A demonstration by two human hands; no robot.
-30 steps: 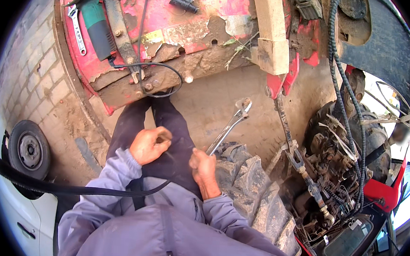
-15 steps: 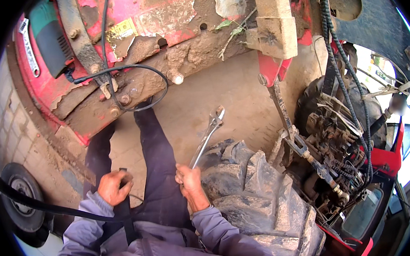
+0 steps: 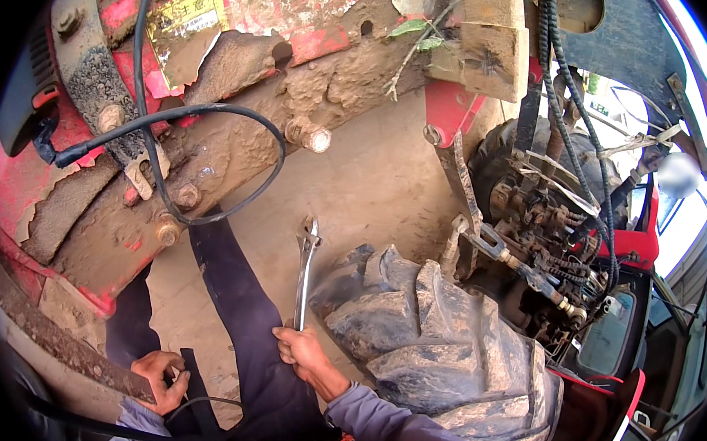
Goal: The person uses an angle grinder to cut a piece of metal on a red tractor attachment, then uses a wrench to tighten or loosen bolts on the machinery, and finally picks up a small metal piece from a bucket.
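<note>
My right hand [image 3: 303, 352] grips a shiny adjustable wrench [image 3: 303, 282] by the lower end of its handle, jaws upward, in front of my right leg. Over on the left, my left hand [image 3: 160, 377] has its fingers curled in beside the rusty edge of the red machine; whether anything is in them is hidden. Ahead is the red, mud-caked machine [image 3: 314, 87], with a muddy bolt end [image 3: 309, 135] sticking out toward me. Farther left on its frame, a flat steel blade [image 3: 101, 80] is bolted on. The wrench touches none of these.
A green and black power tool [image 3: 24, 103] lies on the machine at the left, its black cable [image 3: 246, 113] looping over the front. At the right stand a big muddy tractor tyre [image 3: 443, 341] and a greasy linkage [image 3: 522, 269] with hanging hoses [image 3: 578, 113].
My view has moved closer to the machine and swung. The wrench has turned more upright in my right hand and sits farther left in view. My left hand is lower, near the rusty edge.
</note>
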